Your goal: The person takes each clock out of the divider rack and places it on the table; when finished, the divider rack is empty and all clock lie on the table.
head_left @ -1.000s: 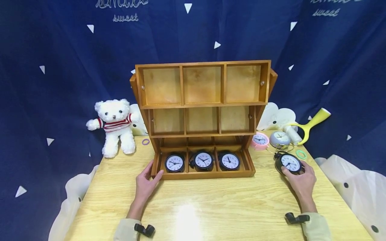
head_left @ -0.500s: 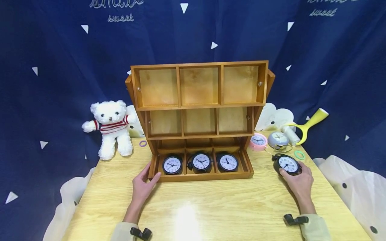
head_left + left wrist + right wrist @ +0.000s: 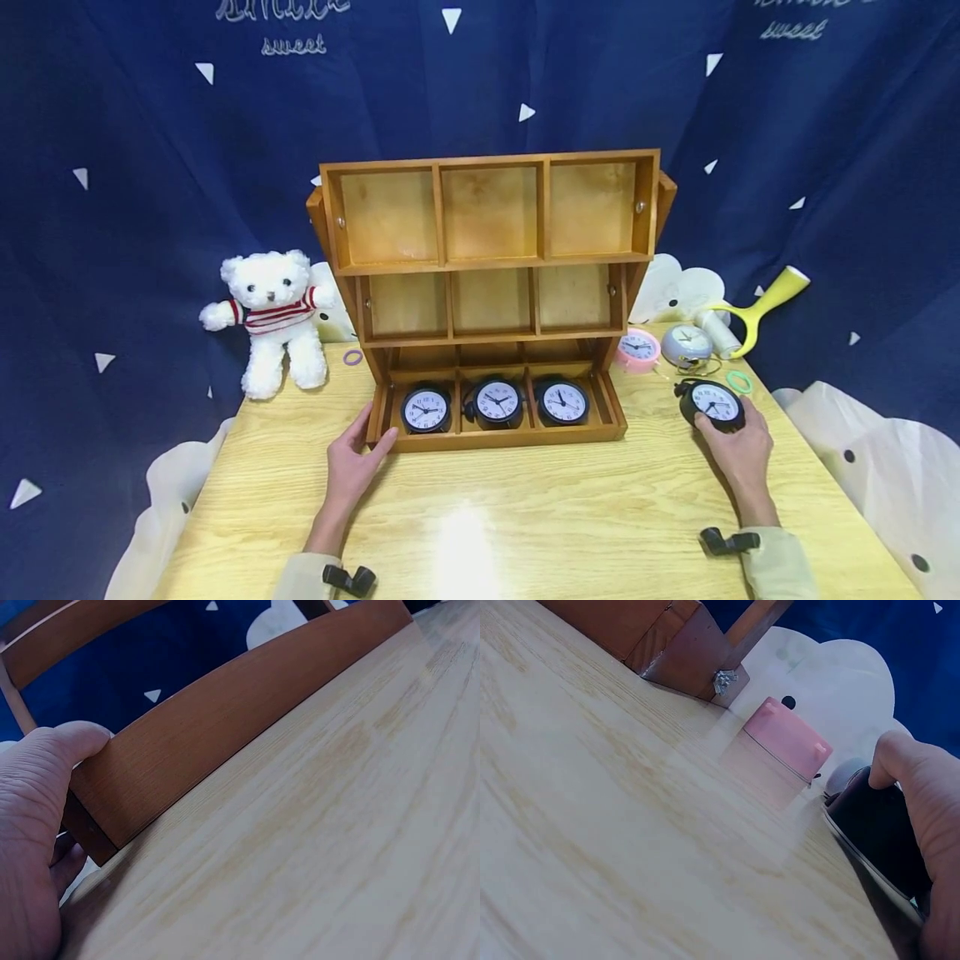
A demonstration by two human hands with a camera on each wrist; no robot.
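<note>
A tiered wooden shelf box (image 3: 495, 440) with three compartments per tier stands on the table. Three black alarm clocks, among them the middle one (image 3: 498, 402), lie face up in its bottom tier. My left hand (image 3: 354, 467) grips the box's front left corner; the left wrist view has the thumb (image 3: 84, 739) over the front board's upper edge and fingers around the side. To the right of the box, my right hand (image 3: 741, 450) holds another black alarm clock (image 3: 714, 403), thumb at its near rim. From the right wrist, that clock (image 3: 881, 832) appears low against the table, its face hidden.
Behind the held clock are a pink clock (image 3: 639, 350), a grey-blue clock (image 3: 686, 346), a green ring (image 3: 738, 382) and a yellow forked handle (image 3: 772, 302) by a white roll. A white teddy bear (image 3: 277, 321) and purple ring (image 3: 352, 357) sit at left.
The head view has shifted slightly, so the scene sits a little further left. Both hands keep their hold, and the box and clocks stay where they were.
</note>
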